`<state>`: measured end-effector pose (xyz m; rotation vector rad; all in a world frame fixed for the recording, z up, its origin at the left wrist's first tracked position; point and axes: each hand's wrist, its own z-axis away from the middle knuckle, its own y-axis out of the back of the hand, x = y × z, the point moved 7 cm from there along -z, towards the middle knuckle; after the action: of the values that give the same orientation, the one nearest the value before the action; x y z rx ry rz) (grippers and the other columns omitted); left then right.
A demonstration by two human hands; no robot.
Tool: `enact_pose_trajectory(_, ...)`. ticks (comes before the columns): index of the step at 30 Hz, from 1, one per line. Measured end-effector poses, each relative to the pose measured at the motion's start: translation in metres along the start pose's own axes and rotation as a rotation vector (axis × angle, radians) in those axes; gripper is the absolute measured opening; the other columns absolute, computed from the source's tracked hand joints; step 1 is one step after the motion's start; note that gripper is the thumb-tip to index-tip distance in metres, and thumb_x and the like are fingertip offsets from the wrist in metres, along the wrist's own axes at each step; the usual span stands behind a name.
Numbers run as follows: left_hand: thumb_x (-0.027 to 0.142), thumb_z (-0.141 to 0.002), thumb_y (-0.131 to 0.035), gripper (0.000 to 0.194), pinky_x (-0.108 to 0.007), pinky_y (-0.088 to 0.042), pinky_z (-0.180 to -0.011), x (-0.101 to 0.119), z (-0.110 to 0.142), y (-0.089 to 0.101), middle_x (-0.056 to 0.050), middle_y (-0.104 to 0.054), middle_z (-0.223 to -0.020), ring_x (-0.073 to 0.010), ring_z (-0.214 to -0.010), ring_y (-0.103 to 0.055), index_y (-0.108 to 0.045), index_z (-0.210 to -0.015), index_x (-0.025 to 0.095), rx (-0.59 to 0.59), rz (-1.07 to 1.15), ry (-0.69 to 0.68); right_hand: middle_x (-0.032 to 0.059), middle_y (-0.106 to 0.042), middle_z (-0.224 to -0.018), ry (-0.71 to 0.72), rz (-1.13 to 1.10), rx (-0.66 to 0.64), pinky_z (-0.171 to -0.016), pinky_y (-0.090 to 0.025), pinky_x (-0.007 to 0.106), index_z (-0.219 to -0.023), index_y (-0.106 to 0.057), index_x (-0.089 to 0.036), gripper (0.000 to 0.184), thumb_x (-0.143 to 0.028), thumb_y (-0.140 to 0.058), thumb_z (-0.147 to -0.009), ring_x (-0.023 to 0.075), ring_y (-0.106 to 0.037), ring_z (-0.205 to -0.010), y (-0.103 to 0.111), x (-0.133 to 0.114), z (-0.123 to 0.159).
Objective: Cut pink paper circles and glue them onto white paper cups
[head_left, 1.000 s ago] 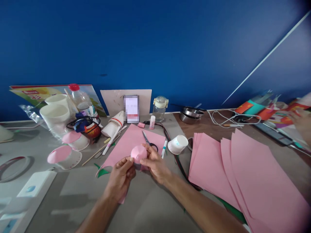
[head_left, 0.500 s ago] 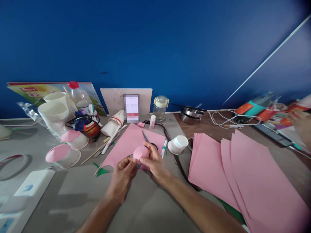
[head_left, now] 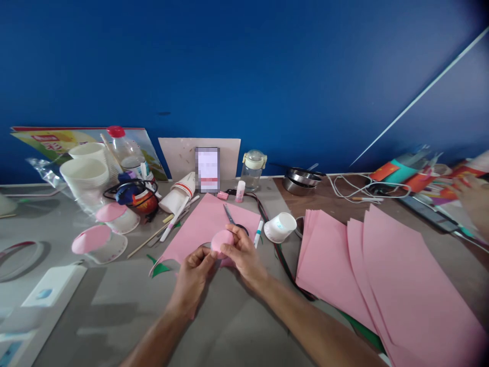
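Note:
A small round piece of pink paper (head_left: 222, 243) is pinched between my two hands, above the front of a pink paper sheet (head_left: 206, 219). My left hand (head_left: 198, 262) grips its lower left edge with thumb and forefinger. Along its right side, my right hand (head_left: 244, 255) holds it between thumb and fingers. Just behind lie scissors (head_left: 230, 215), their handles partly hidden by my right hand. A white marker (head_left: 259, 233) rests to the right of that hand, and a white paper cup (head_left: 280, 227) lies tipped beyond it.
Two cups with pink paper tops (head_left: 91, 239) lie at left, near stacked paper cups (head_left: 84, 173). A phone (head_left: 208, 171), glue stick (head_left: 240, 191) and glass jar (head_left: 252, 171) stand at the back. Pink sheets (head_left: 405, 275) cover the right. Another person's hand (head_left: 473, 196) is at far right.
The round pink paper has turned slightly between my fingers and shows a flatter, rounder face. Both hands keep nearly the same place. The other person's hand at far right has shifted a little.

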<state>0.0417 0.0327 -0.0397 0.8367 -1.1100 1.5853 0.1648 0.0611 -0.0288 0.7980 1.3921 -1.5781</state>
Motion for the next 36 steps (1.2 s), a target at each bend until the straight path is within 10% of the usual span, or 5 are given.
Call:
enact_pose_trajectory(6, 0.043, -0.072, -0.071, 0.033, -0.019, -0.022, -0.046, 0.000, -0.002, -0.001, 0.006, -0.041, -0.051, -0.0052, -0.048, -0.030, -0.057, -0.065, 0.014, -0.034, -0.014, -0.025, 0.0013, -0.062, -0.089, 0.119, 0.279, 0.133, -0.078, -0.045, 0.034, -0.096, -0.062, -0.024, 0.025, -0.041, -0.061, -0.078, 0.0187, -0.056, -0.083, 0.016, -0.005, -0.001)
enact_pose_trajectory(17, 0.046, -0.070, -0.072, 0.036, -0.020, -0.019, -0.046, 0.003, -0.001, -0.006, 0.007, -0.038, -0.049, -0.0047, -0.047, -0.027, -0.059, -0.068, 0.013, -0.064, 0.034, 0.008, 0.0061, -0.060, -0.113, 0.221, 0.380, 0.020, -0.084, -0.050, 0.034, -0.112, -0.055, -0.022, 0.043, -0.029, -0.066, -0.071, 0.0214, -0.059, -0.099, 0.003, -0.011, 0.005)
enact_pose_trajectory(36, 0.046, -0.069, -0.073, 0.036, -0.021, -0.017, -0.045, 0.003, 0.000, -0.009, 0.007, -0.036, -0.048, -0.0048, -0.046, -0.025, -0.056, -0.063, 0.014, -0.082, 0.007, 0.022, 0.0037, -0.061, -0.091, 0.148, 0.459, 0.170, -0.076, -0.048, 0.034, -0.100, -0.059, -0.022, 0.035, -0.051, -0.049, -0.083, 0.0192, -0.057, -0.084, 0.020, -0.011, -0.001)
